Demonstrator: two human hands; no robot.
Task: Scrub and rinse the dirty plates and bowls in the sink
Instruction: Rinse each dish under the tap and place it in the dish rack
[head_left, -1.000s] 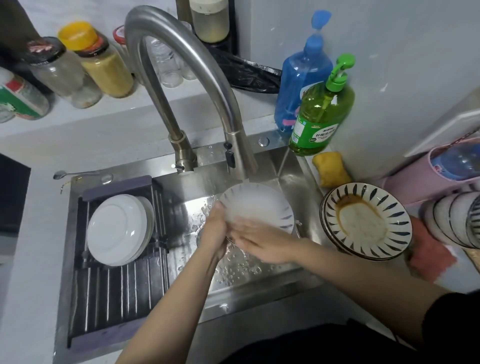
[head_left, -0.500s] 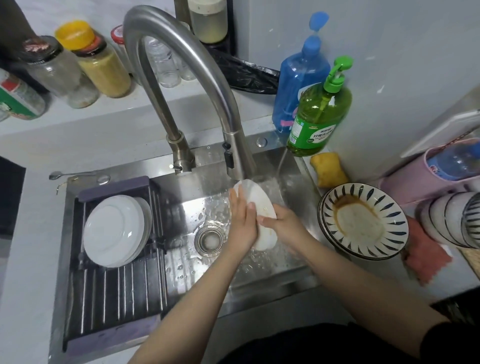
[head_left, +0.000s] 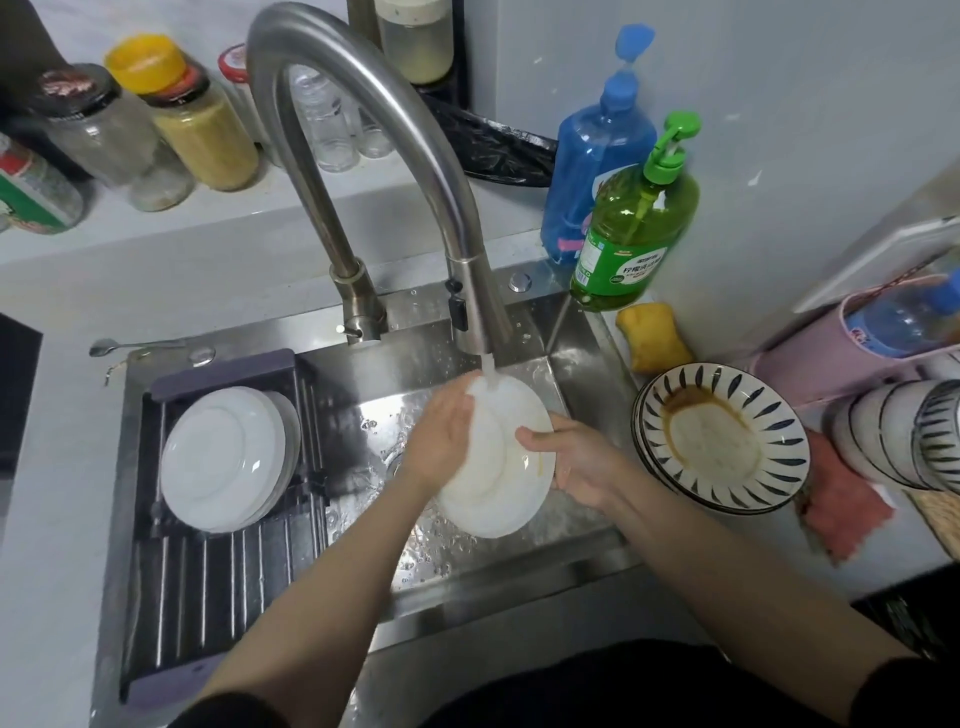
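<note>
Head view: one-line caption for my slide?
Both hands hold a white plate under the running faucet over the sink.

The faucet (head_left: 363, 171) arches high over the far side of the sink (head_left: 519, 582), so its spout blocks any approach from straight above the basin's far middle. Under it, the tilted plate (head_left: 498, 467) and both hands fill the basin's centre. The left part of the sink is covered by the drying rack (head_left: 218, 571), with white plates (head_left: 223, 457) leaning at its far end; its near slats lie bare. Right of the basin, stacked patterned bowls (head_left: 722, 436) crowd the table (head_left: 47, 519), with a sponge (head_left: 654, 338) and two soap bottles (head_left: 628, 228) beyond. Wet open floor remains along the basin's near edge.
</note>
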